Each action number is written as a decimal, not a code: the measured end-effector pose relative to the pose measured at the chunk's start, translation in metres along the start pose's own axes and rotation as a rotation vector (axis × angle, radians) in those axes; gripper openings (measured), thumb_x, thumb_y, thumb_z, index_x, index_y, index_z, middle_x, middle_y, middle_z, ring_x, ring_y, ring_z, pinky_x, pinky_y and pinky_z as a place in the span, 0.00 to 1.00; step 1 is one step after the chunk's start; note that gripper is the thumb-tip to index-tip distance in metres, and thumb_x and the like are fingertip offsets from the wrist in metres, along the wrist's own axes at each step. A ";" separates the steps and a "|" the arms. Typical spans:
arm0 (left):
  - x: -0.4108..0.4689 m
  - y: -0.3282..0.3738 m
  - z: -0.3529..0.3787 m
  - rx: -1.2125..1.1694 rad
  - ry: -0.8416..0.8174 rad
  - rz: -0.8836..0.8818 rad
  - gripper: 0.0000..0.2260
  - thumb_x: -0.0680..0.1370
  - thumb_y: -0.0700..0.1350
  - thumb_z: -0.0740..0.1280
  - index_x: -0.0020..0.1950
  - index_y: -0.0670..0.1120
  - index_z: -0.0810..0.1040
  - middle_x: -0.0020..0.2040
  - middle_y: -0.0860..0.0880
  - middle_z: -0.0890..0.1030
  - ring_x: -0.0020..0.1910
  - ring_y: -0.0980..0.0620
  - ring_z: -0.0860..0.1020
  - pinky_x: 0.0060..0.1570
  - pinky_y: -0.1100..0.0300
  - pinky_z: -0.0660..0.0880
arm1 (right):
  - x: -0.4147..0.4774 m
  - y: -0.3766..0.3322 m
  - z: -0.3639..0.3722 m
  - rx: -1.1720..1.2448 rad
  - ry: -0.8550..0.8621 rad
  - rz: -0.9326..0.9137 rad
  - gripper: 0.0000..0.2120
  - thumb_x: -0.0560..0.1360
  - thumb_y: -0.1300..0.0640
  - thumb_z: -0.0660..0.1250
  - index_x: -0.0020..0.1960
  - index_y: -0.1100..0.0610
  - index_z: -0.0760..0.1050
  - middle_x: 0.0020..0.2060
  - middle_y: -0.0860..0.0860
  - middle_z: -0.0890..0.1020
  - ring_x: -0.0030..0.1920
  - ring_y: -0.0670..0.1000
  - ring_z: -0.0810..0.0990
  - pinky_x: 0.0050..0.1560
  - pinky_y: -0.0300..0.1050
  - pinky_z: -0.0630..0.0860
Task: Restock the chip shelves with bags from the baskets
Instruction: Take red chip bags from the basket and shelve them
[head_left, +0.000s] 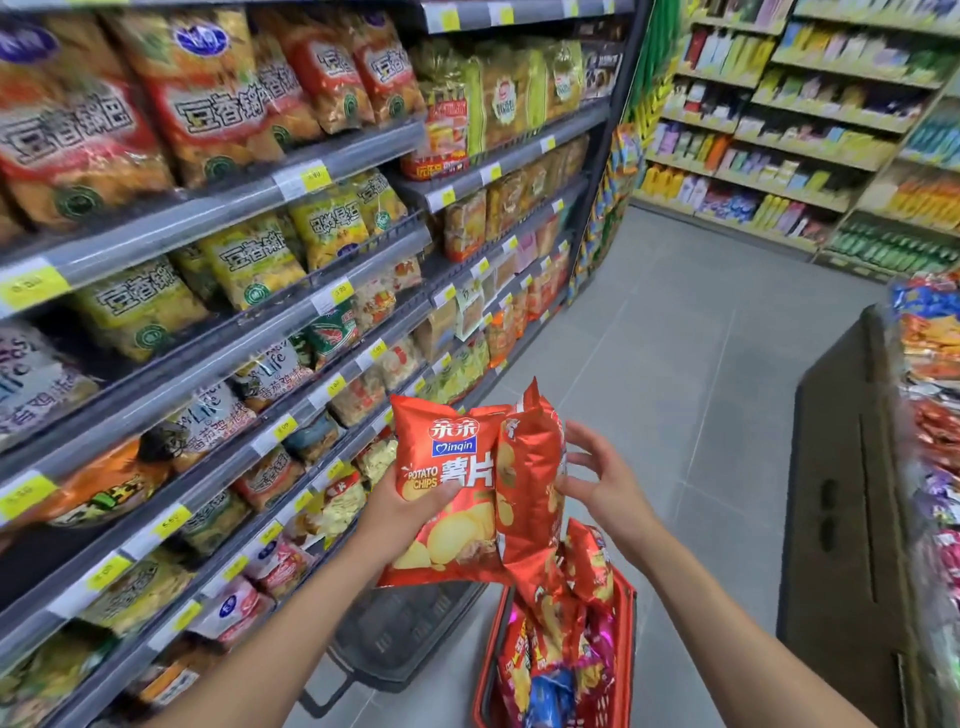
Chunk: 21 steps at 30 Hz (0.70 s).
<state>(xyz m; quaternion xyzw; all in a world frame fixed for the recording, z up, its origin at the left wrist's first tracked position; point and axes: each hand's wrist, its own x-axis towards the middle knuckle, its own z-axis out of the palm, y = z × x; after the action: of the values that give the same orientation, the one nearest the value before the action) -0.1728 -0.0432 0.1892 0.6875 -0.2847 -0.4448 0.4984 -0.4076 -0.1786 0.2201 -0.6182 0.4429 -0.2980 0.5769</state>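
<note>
Left hand (400, 514) grips red chip bag (448, 470) from beneath.

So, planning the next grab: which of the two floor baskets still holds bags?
The red basket, below the right hand, packed with chip bags. The dark grey basket beside it shows only bare mesh.

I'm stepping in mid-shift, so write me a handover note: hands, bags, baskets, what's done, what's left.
Left hand grips a red bag.
Right hand, fingers spread, touches a second bag beside it.
Both bags are above the red basket, which holds more bags.
Done: the grey basket looks empty.
Left: put these two on the shelves, then clear the red basket.
</note>
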 end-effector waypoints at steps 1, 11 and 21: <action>-0.004 0.004 0.000 -0.014 0.008 -0.001 0.29 0.65 0.62 0.83 0.61 0.56 0.79 0.52 0.55 0.88 0.50 0.53 0.87 0.54 0.50 0.83 | 0.001 -0.002 -0.004 -0.040 -0.014 0.001 0.35 0.73 0.68 0.75 0.75 0.51 0.68 0.72 0.48 0.73 0.68 0.51 0.74 0.58 0.42 0.77; -0.057 0.033 0.011 -0.099 0.039 0.046 0.30 0.67 0.61 0.82 0.65 0.53 0.78 0.53 0.50 0.88 0.51 0.48 0.87 0.57 0.45 0.83 | -0.005 -0.033 -0.028 0.031 -0.425 0.144 0.53 0.57 0.43 0.86 0.76 0.50 0.64 0.59 0.54 0.85 0.57 0.57 0.85 0.60 0.56 0.82; -0.116 0.045 0.002 -0.172 0.293 0.133 0.33 0.65 0.60 0.84 0.64 0.50 0.79 0.53 0.50 0.88 0.48 0.49 0.88 0.47 0.54 0.83 | -0.018 -0.059 -0.020 0.115 -0.436 0.078 0.49 0.51 0.38 0.86 0.66 0.58 0.76 0.55 0.58 0.87 0.55 0.61 0.86 0.61 0.62 0.80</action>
<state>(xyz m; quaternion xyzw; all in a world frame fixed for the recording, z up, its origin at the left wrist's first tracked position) -0.2237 0.0368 0.2692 0.6795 -0.2145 -0.3288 0.6198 -0.4210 -0.1746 0.2831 -0.6164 0.3138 -0.1596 0.7044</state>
